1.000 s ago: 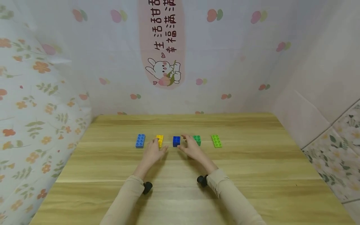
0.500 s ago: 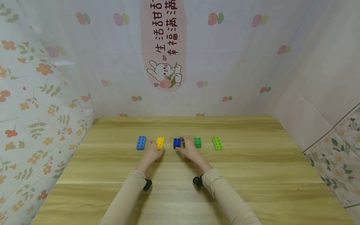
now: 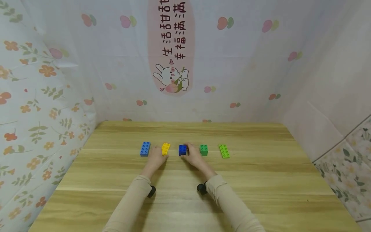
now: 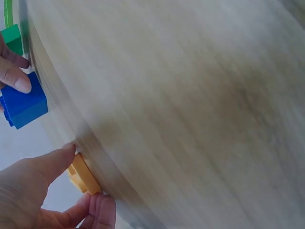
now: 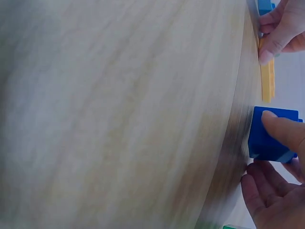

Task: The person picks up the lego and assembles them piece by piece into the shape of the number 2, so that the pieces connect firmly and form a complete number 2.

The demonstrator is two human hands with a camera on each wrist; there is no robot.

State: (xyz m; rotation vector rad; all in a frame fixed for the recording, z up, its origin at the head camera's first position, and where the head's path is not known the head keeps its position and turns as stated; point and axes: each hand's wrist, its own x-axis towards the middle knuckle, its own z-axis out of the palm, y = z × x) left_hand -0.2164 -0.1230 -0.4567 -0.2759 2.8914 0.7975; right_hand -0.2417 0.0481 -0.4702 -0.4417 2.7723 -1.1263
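In the head view my left hand point(image 3: 156, 159) pinches a flat yellow toy building brick point(image 3: 166, 148) between thumb and fingers, and the brick sits slightly askew. The left wrist view shows the thumb at one end of this yellow brick point(image 4: 85, 174) and the fingertips at the other. My right hand point(image 3: 194, 157) grips a dark blue square brick point(image 3: 182, 150) from its right side. Seen from the right wrist, the thumb presses one face of the dark blue brick point(image 5: 269, 136), with the other fingers curled along its opposite side.
A lighter blue long brick point(image 3: 145, 149) lies just left of my left hand. To the right of my right hand are a green square brick point(image 3: 204, 150) and a flat lime-green brick point(image 3: 224, 151). All rest on the wooden table point(image 3: 261, 174), with a printed curtain point(image 3: 246, 74) behind.
My left hand has closed in on the yellow brick, which has turned slightly. My right hand has moved left and its fingers have come round the dark blue brick.
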